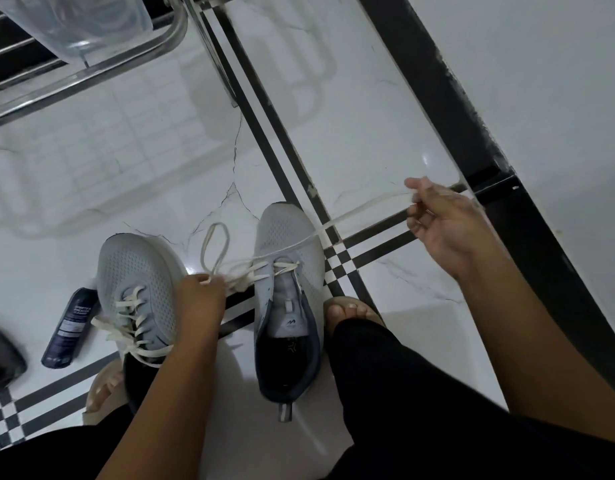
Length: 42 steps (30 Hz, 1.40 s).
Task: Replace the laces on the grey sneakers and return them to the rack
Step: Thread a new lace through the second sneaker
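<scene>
Two grey sneakers stand on the white tiled floor. The left sneaker is laced with a cream lace tied loosely. The right sneaker has a cream lace only through its lowest eyelets. My left hand pinches one end of that lace, which loops up between the shoes. My right hand pinches the other end, stretched taut up and to the right of the shoe's toe.
A metal shoe rack with a clear plastic container stands at the upper left. A dark spray bottle lies left of the left sneaker, a dark object beyond it. My sandalled feet flank the shoes. A black skirting runs along the wall.
</scene>
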{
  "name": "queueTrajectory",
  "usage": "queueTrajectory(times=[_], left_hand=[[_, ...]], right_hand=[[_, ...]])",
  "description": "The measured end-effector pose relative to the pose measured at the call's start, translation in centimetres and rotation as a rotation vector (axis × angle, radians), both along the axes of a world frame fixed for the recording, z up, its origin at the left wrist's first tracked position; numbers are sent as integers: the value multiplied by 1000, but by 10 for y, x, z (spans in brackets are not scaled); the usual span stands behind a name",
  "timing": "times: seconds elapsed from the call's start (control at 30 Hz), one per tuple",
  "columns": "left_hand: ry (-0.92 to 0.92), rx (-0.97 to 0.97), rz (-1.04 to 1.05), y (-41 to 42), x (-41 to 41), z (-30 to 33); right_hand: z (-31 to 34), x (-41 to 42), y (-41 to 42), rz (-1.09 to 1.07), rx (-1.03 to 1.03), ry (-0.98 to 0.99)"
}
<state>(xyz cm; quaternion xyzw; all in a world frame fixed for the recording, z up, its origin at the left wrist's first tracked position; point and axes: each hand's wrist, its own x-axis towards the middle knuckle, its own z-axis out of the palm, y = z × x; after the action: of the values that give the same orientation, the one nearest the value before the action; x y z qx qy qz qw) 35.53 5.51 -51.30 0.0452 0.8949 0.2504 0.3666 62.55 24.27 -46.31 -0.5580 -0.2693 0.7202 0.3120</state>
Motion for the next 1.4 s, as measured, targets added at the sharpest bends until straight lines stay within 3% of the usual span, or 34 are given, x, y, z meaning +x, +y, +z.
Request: queueTrajectory(times=[0.07,0.13,0.2,0.3,0.4,0.53,0.63,0.77,0.93,1.03,1.1,1.13,1.2,1.27,1.4], left_hand=[[254,94,-145,15,14,20],[322,327,-335,32,31,41],[90,465,-547,50,45,57],[-198,451,-757,65,49,62],[-167,438,-735,64,40,56],[54,316,-728,52,24,53],[124,140,-783,48,18,53],[349,-142,-934,47,8,51],[571,23,-716,47,-9,66],[595,-81,-747,45,-17,68],[565,-117,-862,44,-14,61],[499,-21,-897,45,-10,58],[227,232,-882,48,5,57],[-11,328,-834,49,21,58],[-69,363,-679,49,31,50]], right_hand=[[1,-17,-13,154,63,-117],[6,-40,-27,312,129,-208],[10,-62,-39,432,191,-237],[15,-79,-46,499,292,-288],[17,-77,-40,464,343,-346],[14,-63,-32,443,304,-357],[10,-66,-36,567,268,-317],[3,-77,-44,721,397,-469],[5,-92,-50,660,552,-561],[6,-96,-49,647,569,-565],[3,-98,-52,701,536,-547],[2,-98,-54,724,516,-533],[-1,-100,-60,737,493,-512],[-3,-100,-62,710,476,-508],[-5,-96,-60,668,419,-482]])
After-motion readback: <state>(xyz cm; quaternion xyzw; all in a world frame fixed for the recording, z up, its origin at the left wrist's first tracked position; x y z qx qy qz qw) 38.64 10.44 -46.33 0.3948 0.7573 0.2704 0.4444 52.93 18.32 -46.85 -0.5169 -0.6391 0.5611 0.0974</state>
